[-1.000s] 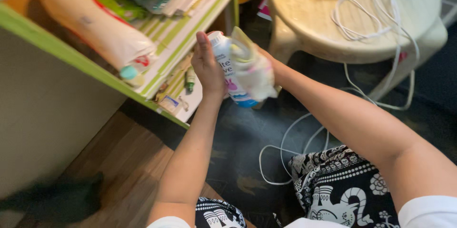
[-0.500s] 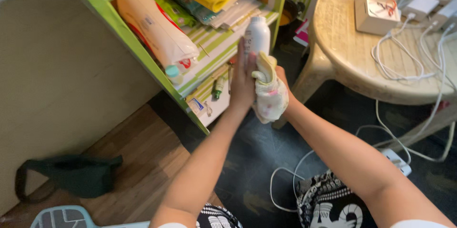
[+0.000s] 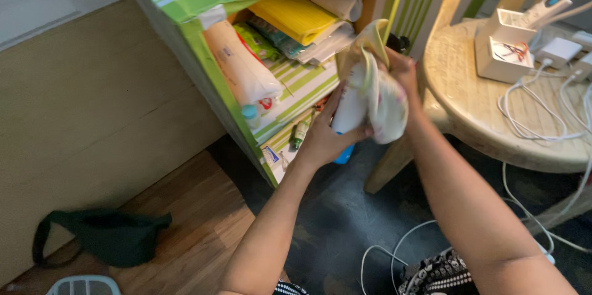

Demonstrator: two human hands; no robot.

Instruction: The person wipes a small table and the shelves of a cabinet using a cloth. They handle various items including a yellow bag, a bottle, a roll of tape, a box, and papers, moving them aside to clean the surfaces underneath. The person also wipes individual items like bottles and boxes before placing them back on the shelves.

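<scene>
Left hand [image 3: 320, 141] grip wrapped round white bottle [image 3: 353, 107] beside green shelf [image 3: 290, 94]; right hand [image 3: 401, 70] grip pinching cloth [image 3: 385, 101] against bottle. Risk: bottle slipping under hard rubbing, dropping floorward.

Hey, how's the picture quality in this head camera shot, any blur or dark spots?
Head view: dim, warm indoor light; the left hand, the bottle and the cloth in the right hand are slightly soft with motion; the dark floor loses detail, and the white charger box looks brightest.
</scene>
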